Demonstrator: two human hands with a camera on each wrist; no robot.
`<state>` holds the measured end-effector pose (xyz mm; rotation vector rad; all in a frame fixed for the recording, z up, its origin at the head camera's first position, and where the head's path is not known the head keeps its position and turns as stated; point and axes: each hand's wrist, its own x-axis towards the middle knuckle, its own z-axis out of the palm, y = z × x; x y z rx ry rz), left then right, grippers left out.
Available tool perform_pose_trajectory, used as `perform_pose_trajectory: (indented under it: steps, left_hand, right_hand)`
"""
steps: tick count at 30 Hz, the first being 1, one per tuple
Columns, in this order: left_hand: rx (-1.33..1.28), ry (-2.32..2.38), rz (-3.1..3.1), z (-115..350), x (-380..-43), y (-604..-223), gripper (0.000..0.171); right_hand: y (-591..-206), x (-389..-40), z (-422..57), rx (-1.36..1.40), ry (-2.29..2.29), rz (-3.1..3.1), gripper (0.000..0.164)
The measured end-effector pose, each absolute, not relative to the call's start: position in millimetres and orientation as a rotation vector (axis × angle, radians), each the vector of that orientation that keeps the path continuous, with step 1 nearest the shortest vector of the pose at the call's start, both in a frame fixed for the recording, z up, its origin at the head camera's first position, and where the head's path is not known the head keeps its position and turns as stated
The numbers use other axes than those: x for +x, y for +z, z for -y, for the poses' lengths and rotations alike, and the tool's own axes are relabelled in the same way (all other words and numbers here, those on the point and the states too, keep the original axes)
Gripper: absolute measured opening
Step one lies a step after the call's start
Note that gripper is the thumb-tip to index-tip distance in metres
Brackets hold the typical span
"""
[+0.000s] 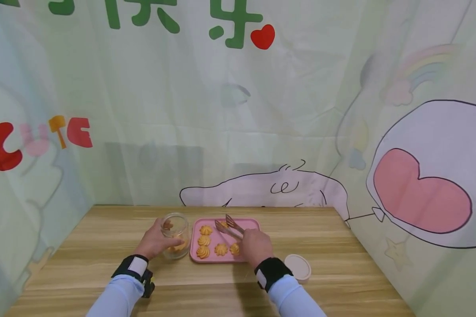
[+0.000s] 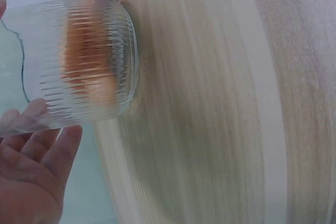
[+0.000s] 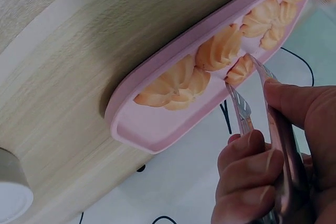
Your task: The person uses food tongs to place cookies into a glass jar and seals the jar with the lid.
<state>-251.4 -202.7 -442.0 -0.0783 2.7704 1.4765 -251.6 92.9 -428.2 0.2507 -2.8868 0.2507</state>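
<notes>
I found the left hand [image 1: 157, 241] with its fingers curled round a ribbed glass jar [image 2: 86, 66], beside the pink tray [image 3: 139, 124]. The right hand [image 1: 257, 247] gripped metal tongs [image 3: 285, 145], tips astride a piped cookie [image 3: 240, 70] on that tray. Lopsided pinching, I judged, risked crumbling or dropping it.

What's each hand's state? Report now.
Left hand: closed, holding the jar.
Right hand: closed, holding the tongs.

Soft, even light falls on my table [image 1: 182, 286], with a shadow [image 1: 247, 281] at six o'clock of my right hand [image 1: 257, 246]. The left-wrist view is hazy, the table edge [image 2: 265, 77] bowing at three o'clock; the ridged jar [image 2: 86, 59] blurs its inside.
</notes>
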Motion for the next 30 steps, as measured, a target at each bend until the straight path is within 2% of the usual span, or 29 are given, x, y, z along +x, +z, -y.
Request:
perform_pose_trajectory:
  steps: [19, 30]
  left_hand:
    - [-0.037, 1.481, -2.787, 202.6, -253.3, -438.9, 0.092]
    - [-0.034, 1.473, -2.789, 205.3, -251.7, -442.3, 0.094]
  right_hand:
    - [-412.7, -257.5, -97.6, 0.130, 0.239, 3.046, 0.032]
    - [-403.3, -255.1, -98.8, 0.181, 0.258, 2.999, 0.031]
